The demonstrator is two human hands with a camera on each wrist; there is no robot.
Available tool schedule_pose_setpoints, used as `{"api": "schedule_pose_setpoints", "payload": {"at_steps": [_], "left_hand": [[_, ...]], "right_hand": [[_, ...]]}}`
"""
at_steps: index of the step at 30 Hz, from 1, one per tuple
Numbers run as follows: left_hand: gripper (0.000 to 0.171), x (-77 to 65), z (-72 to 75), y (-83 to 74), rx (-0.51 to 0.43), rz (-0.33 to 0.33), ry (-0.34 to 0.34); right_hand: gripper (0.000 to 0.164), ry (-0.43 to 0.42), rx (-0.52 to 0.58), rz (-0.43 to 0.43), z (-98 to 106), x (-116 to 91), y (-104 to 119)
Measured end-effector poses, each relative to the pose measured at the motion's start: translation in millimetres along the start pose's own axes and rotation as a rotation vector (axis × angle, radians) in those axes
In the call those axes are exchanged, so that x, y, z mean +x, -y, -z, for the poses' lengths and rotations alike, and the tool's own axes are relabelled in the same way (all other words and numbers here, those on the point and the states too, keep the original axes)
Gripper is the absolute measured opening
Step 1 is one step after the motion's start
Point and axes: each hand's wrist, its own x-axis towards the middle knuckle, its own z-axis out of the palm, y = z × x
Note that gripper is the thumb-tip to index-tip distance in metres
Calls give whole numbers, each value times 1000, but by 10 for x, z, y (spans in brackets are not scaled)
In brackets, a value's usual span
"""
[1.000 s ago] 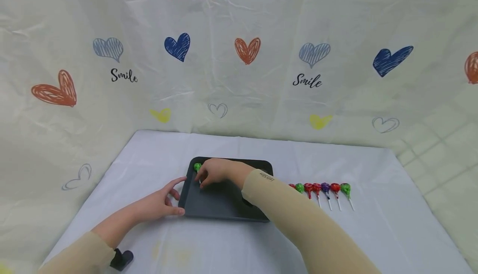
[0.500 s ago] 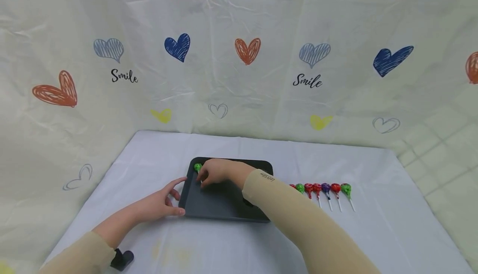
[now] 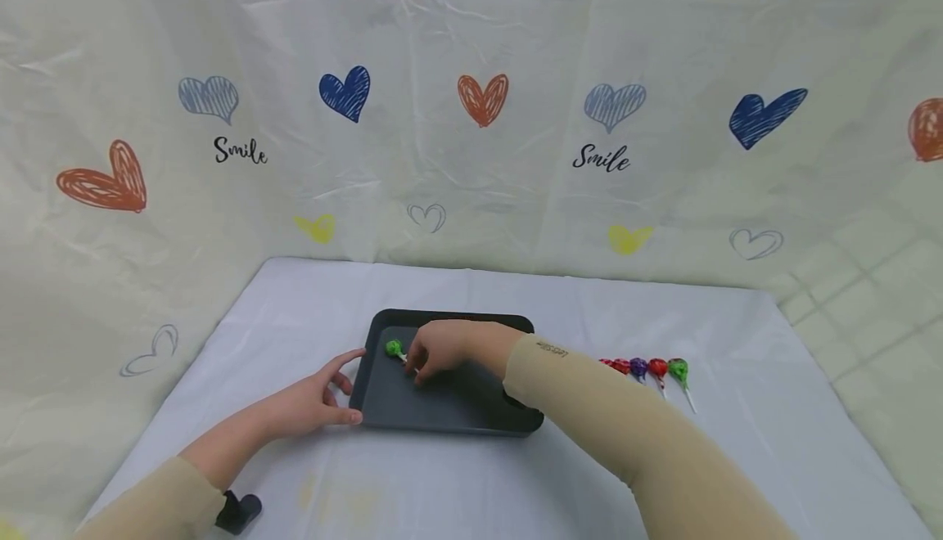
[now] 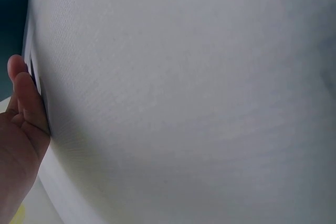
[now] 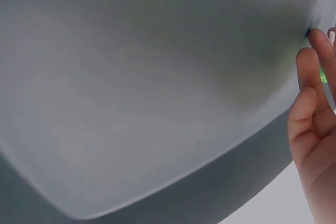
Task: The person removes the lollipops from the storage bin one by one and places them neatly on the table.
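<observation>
A dark grey rectangular baking tray (image 3: 442, 417) lies on the white-covered table. Over its left half, my right hand (image 3: 445, 348) pinches the white stick of a lollipop with a green wrapped head (image 3: 394, 348). The head points left, inside the tray; part of the stick is hidden by the fingers. In the right wrist view, a bit of the green lollipop (image 5: 323, 75) shows behind the curled fingers. My left hand (image 3: 313, 399) touches the tray's left edge with fingertips and thumb spread apart. Only part of the left hand (image 4: 26, 124) appears in the left wrist view.
Right of the tray lies a row of several wrapped lollipops, among them a purple one (image 3: 638, 368), a red one (image 3: 658, 367) and a green one (image 3: 679, 371). My right sleeve (image 3: 626, 425) covers part of the row. A small black object (image 3: 239, 511) is by my left sleeve.
My right hand has shifted a little right and toward me, and the green lollipop has come with it. The tray's right side has turned slightly. My left hand stays at the tray's edge.
</observation>
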Motion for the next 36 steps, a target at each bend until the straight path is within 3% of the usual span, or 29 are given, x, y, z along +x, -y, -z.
{"api": "schedule_pose_setpoints", "payload": {"at_steps": [9, 18, 27, 36], "left_hand": [[107, -8, 6, 9, -8, -18, 7], [107, -10, 8, -4, -13, -13, 9], [107, -6, 8, 5, -16, -17, 5], [106, -2, 0, 27, -12, -24, 9]], "right_hand": [[29, 19, 46, 90, -55, -249, -54], [31, -47, 106, 51, 6, -349, -148], [26, -101, 141, 53, 88, -278, -156], [27, -153, 73, 50, 121, -56, -67]]}}
